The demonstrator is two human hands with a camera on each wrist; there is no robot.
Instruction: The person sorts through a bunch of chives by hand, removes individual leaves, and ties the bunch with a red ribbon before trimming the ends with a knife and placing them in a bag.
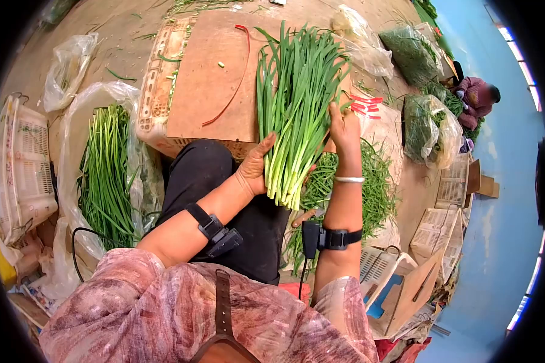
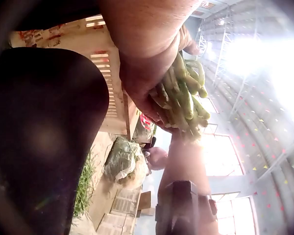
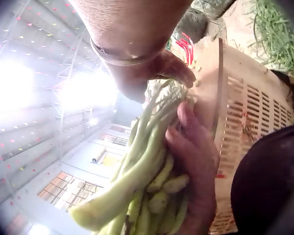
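A large bundle of green stalks with pale stem ends (image 1: pixel 297 109) is held tilted above the board. My left hand (image 1: pixel 257 166) grips its lower left side; in the left wrist view the hand (image 2: pixel 147 73) wraps the stems (image 2: pixel 186 98). In the right wrist view, left fingers (image 3: pixel 186 137) curl round the thick pale stems (image 3: pixel 137 181). My right hand (image 1: pixel 345 130) is at the bundle's right edge, fingers curled, with a bit of green at its fingertips. The right wrist view shows that hand (image 3: pixel 147 73) against the thin upper stalks; its palm side is hidden.
A wooden board (image 1: pixel 212 91) lies on an upturned crate (image 1: pixel 154 121), with a red strip (image 1: pixel 245 66) on it. Red ties (image 1: pixel 366 106) lie at right. Loose greens (image 1: pixel 369 181) and a knife handle (image 1: pixel 304 218) are beside my knee. A bag of greens (image 1: pixel 109 175) stands left; another person (image 1: pixel 478 103) sits far right.
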